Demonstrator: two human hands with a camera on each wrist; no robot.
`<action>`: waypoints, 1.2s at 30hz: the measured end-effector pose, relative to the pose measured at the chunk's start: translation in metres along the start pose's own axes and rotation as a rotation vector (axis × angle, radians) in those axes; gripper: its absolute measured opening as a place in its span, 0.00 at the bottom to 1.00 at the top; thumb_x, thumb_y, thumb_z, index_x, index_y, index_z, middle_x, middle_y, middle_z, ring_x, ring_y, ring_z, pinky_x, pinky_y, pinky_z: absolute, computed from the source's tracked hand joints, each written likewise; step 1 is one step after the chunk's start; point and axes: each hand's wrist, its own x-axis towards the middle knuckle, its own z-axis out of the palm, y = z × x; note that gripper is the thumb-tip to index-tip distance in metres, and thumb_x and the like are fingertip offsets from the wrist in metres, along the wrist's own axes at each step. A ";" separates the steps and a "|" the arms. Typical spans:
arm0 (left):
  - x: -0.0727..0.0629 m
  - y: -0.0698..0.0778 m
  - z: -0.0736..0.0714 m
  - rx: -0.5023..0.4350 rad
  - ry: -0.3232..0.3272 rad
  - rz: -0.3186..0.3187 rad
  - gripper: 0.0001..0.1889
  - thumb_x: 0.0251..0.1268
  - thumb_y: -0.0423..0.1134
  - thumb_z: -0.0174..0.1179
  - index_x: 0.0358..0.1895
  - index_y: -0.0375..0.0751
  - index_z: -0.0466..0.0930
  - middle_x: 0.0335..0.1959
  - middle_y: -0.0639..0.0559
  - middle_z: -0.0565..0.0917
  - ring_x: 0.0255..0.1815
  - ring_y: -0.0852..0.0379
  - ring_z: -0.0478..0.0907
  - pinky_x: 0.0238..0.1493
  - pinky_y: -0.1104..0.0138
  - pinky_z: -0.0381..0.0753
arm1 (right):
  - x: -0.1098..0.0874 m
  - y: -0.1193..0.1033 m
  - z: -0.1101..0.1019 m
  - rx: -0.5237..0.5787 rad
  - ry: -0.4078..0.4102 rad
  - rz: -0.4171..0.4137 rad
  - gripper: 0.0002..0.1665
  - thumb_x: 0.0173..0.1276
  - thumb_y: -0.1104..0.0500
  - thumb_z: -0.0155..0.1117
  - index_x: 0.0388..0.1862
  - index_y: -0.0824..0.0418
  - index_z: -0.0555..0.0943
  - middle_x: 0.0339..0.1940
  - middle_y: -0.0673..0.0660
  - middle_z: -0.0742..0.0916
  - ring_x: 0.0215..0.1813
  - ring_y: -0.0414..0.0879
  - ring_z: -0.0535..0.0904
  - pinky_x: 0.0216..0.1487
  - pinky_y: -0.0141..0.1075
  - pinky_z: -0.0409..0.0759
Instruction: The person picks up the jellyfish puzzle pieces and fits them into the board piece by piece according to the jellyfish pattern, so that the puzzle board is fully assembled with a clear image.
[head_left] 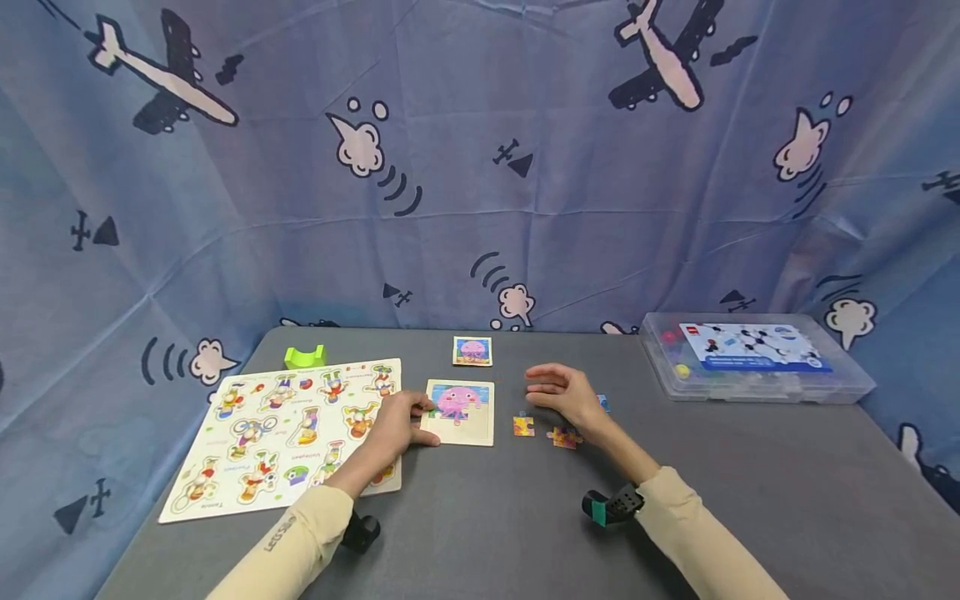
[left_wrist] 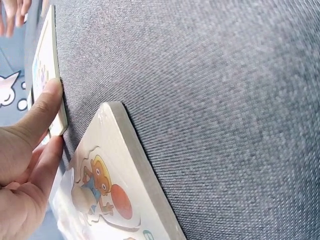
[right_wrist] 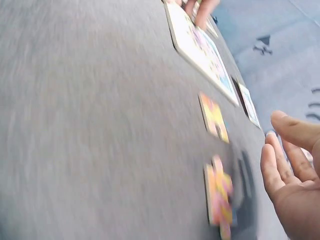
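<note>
From my remote seat I see the left hand, thumb and finger pinching the puzzle tray around its 8 o'clock corner. I judge it partly done — picture fills the top, bare wood shows below. Loose pieces remain at 3 o'clock, near the right hand — fingers loosely parted, holding nothing.

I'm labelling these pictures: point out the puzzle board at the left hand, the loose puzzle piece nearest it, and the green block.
Puzzle board [head_left: 453, 434]: head view, bare lower part.
Loose puzzle piece [right_wrist: 213, 115]: right wrist view, printed top face.
Green block [head_left: 305, 359]: head view, middle of its body.
</note>
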 end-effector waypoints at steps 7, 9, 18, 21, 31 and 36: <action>0.000 0.001 0.000 0.005 -0.011 -0.009 0.24 0.33 0.31 0.80 0.40 0.30 0.85 0.39 0.40 0.85 0.41 0.46 0.82 0.43 0.57 0.82 | -0.009 0.007 -0.033 0.006 -0.004 -0.011 0.24 0.61 0.73 0.64 0.57 0.78 0.72 0.55 0.77 0.78 0.51 0.57 0.82 0.46 0.31 0.82; 0.000 0.002 0.000 0.001 -0.014 -0.013 0.24 0.33 0.31 0.80 0.41 0.29 0.85 0.40 0.39 0.85 0.41 0.45 0.82 0.43 0.57 0.82 | -0.011 0.009 -0.041 0.017 -0.007 -0.010 0.25 0.61 0.74 0.64 0.57 0.79 0.72 0.55 0.78 0.77 0.50 0.54 0.83 0.46 0.31 0.82; 0.000 0.003 0.000 0.000 -0.006 -0.003 0.24 0.33 0.31 0.80 0.40 0.29 0.85 0.40 0.39 0.84 0.40 0.46 0.82 0.43 0.58 0.82 | -0.019 0.019 -0.076 0.021 -0.015 -0.030 0.24 0.63 0.75 0.60 0.58 0.82 0.69 0.55 0.81 0.75 0.46 0.41 0.84 0.46 0.30 0.82; 0.000 0.003 -0.001 0.003 -0.003 -0.003 0.24 0.32 0.31 0.80 0.40 0.29 0.85 0.40 0.40 0.85 0.40 0.46 0.82 0.42 0.58 0.82 | -0.023 0.022 -0.087 0.024 -0.025 -0.052 0.25 0.64 0.74 0.60 0.58 0.83 0.68 0.54 0.77 0.78 0.47 0.41 0.83 0.46 0.30 0.81; 0.000 -0.001 0.000 -0.003 0.002 -0.009 0.24 0.32 0.31 0.80 0.39 0.29 0.85 0.39 0.40 0.85 0.40 0.47 0.82 0.42 0.58 0.82 | -0.032 0.035 -0.119 0.063 -0.090 -0.064 0.27 0.65 0.73 0.59 0.59 0.86 0.64 0.51 0.55 0.85 0.51 0.41 0.82 0.49 0.29 0.80; 0.001 0.001 0.000 0.001 -0.004 -0.011 0.24 0.32 0.31 0.80 0.40 0.29 0.85 0.40 0.40 0.85 0.40 0.47 0.82 0.43 0.58 0.82 | -0.034 0.040 -0.127 0.006 -0.113 0.007 0.30 0.66 0.71 0.61 0.62 0.84 0.64 0.59 0.73 0.77 0.52 0.39 0.81 0.50 0.30 0.80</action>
